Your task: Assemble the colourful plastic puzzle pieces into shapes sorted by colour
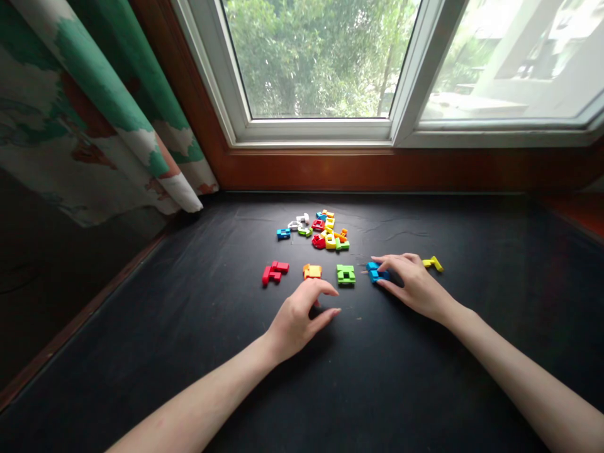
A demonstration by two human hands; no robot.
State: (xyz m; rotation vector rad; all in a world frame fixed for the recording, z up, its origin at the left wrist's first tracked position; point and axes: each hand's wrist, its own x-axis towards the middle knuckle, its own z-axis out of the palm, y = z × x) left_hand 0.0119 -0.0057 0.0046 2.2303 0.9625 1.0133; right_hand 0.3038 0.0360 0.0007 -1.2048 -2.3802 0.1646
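Note:
My right hand (pixel 409 282) has its thumb and fingers around blue plastic building pieces (pixel 375 272) on the black surface, partly covering them. My left hand (pixel 298 314) hovers lower and to the left, thumb and forefinger apart with nothing between them. Just beyond its fingers lies an orange piece (pixel 312 271), and a green piece (pixel 346 275) is to the right of that. Red pieces (pixel 274 272) lie at the left end of this row. A yellow piece (pixel 433 263) sticks out behind my right hand at the right end.
Farther back is a loose pile of small pieces, among them a yellow one (pixel 330 241), a blue one (pixel 284 233) and a white one (pixel 302 218). The black tabletop (pixel 330 390) meets a wooden window sill (pixel 306 170). A patterned curtain (pixel 141 145) hangs at the left.

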